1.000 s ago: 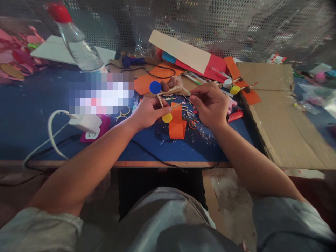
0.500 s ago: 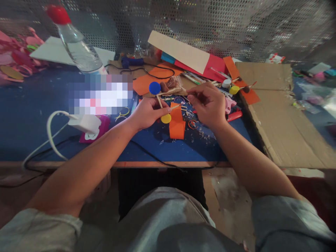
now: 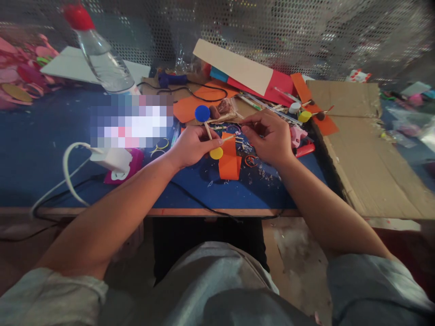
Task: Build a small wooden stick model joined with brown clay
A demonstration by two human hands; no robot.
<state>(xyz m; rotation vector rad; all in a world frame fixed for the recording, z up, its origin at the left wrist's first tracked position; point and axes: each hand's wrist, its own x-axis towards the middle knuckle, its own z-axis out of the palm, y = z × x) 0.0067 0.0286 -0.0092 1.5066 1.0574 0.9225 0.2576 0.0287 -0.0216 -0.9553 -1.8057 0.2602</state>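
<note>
My left hand (image 3: 194, 146) is closed in a pinch on a small assembly of thin wooden sticks (image 3: 208, 131). A blue round cap (image 3: 202, 113) sits at the upper end of it, and a yellow round cap (image 3: 216, 153) shows below my fingertips. Another pale stick end points right from my thumb. My right hand (image 3: 268, 136) is raised a little to the right, thumb and forefinger pinched together. A pale tip shows by those fingers, too small to name. Beneath and between the hands lies a bent orange paper strip (image 3: 229, 165).
A water bottle with a red cap (image 3: 79, 18) stands at the left, beside a white plug (image 3: 111, 159) with cables. A glue gun (image 3: 173, 80), coloured sheets (image 3: 234, 68) and sticks lie behind my hands. At the right are a yellow cap (image 3: 305, 117) and cardboard (image 3: 377, 158).
The whole scene has shifted very slightly to the right in view. Both hands keep nearly the same pose, and the capped stick assembly stays in my left hand.
</note>
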